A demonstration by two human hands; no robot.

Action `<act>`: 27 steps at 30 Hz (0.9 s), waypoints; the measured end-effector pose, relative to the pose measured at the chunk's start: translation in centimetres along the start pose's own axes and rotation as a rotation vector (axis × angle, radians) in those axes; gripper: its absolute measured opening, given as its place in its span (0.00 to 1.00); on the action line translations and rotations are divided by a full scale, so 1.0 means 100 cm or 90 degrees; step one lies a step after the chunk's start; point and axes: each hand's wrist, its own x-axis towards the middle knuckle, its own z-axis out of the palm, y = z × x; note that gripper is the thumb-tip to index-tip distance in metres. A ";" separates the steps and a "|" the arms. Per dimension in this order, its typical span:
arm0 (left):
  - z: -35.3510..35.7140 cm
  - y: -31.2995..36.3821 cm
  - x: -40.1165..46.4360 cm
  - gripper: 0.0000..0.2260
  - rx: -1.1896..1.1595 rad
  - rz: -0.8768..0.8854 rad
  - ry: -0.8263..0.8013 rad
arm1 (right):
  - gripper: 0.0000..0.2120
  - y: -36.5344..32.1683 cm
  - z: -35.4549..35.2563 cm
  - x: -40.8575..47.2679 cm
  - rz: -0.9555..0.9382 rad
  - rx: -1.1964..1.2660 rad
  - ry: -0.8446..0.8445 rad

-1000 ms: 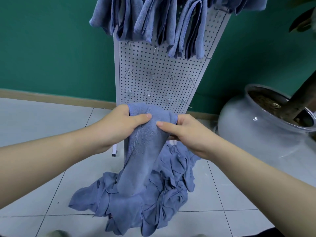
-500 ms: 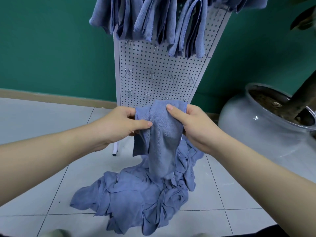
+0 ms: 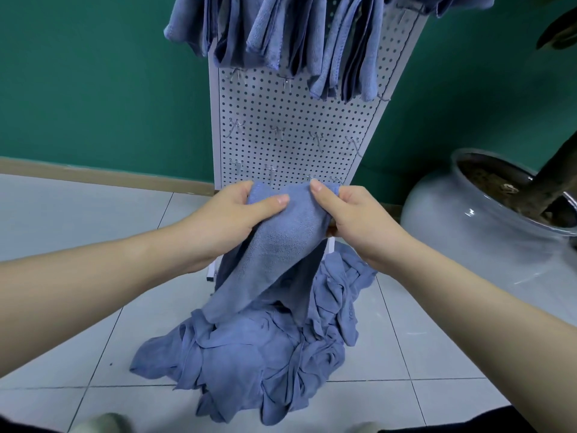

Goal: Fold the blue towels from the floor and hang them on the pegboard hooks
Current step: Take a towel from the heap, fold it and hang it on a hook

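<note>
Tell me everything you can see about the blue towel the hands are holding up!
The held towel is soft blue, fuzzy cloth like terry or microfibre, with a stitched hem along its top edge. The left hand and right hand pinch that top edge, thumbs in front. It hangs bunched and creased, not yet neatly folded, in front of the pegboard. Its lower end reaches the towel pile on the floor.

Soft, even indoor light leaves only faint shadows on the floor tiles (image 3: 93,245). Glare spots shine on the glazed planter (image 3: 471,232). Wide-angle distortion bends the pegboard (image 3: 296,120); edges blur slightly.
</note>
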 end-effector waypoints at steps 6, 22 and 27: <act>-0.005 -0.003 0.002 0.08 0.035 0.015 0.056 | 0.12 0.005 -0.002 -0.002 0.014 0.008 -0.077; -0.056 0.001 0.018 0.17 -0.122 -0.063 0.286 | 0.15 0.024 -0.071 0.019 0.036 0.059 0.111; -0.064 0.003 0.020 0.13 -0.123 -0.045 0.294 | 0.15 0.025 -0.083 0.019 0.056 0.136 0.127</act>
